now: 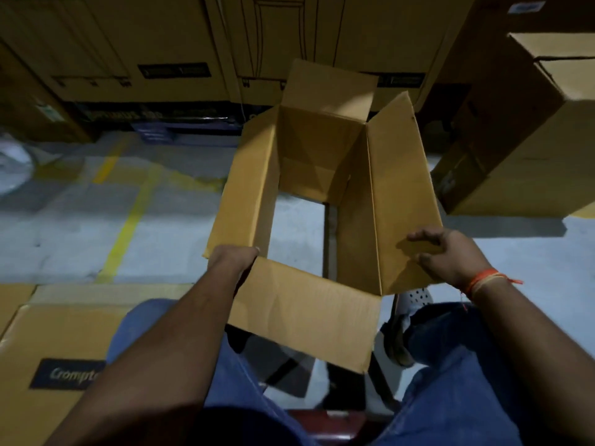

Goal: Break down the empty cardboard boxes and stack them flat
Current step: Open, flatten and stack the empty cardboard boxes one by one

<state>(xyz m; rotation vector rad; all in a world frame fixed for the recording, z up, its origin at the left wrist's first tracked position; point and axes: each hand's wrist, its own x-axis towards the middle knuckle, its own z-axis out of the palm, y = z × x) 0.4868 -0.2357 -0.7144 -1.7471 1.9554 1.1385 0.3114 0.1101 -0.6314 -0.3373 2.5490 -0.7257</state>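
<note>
Box: I see the cardboard box (325, 194) held above the floor (96, 226) between my knees, both ends open, flaps splayed
Left hand: the left hand (233, 260) grips the near left corner, fingers wrapped round the edge
Right hand: the right hand (447, 252) hovers just beside the right flap, fingers loosely spread, holding nothing
Handling: I judge it light, stiff along the panels, weak at the creases; best taken at opposite corners and pushed flat
Stack: flat cartons (48, 342) lie at my left

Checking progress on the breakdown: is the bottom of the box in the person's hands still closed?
No. Looking down through the open box, the grey floor shows through where the bottom would be, so it is open at both ends.
</note>
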